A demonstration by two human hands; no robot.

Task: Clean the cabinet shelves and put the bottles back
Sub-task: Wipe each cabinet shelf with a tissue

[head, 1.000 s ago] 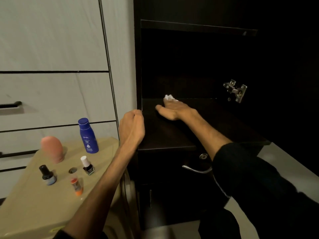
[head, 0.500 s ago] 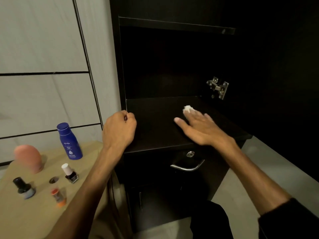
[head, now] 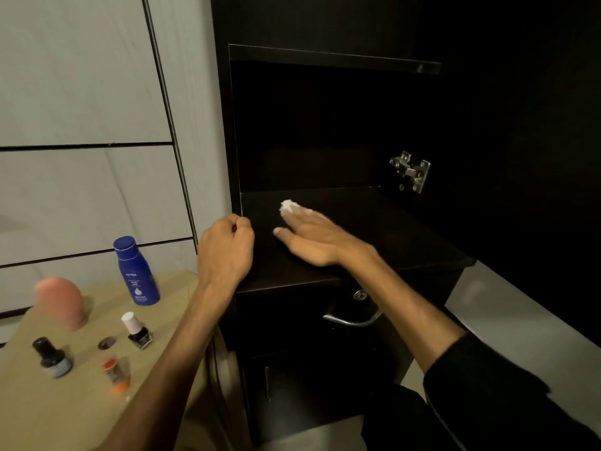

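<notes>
Pressing flat on the dark wooden cabinet shelf [head: 374, 229], the right hand [head: 312, 237] has its fingers straight and spread, with a small white crumpled wipe [head: 287, 206] poking out under the fingertips. The left hand [head: 224, 252] sits at the shelf's front left corner with its fingers curled in; you cannot tell if it grips the edge or holds nothing. A shiny metal hinge [head: 411, 170] is on the cabinet's right wall. The bottles are well apart from the shelf, on a low tan table [head: 65, 411] to the left: a tall blue plastic lotion bottle [head: 136, 271], a tiny bottle with a white cap [head: 135, 332], a small round bottle with a black cap [head: 52, 358], a little orange bottle [head: 117, 375] and a pink rounded thing [head: 61, 301].
</notes>
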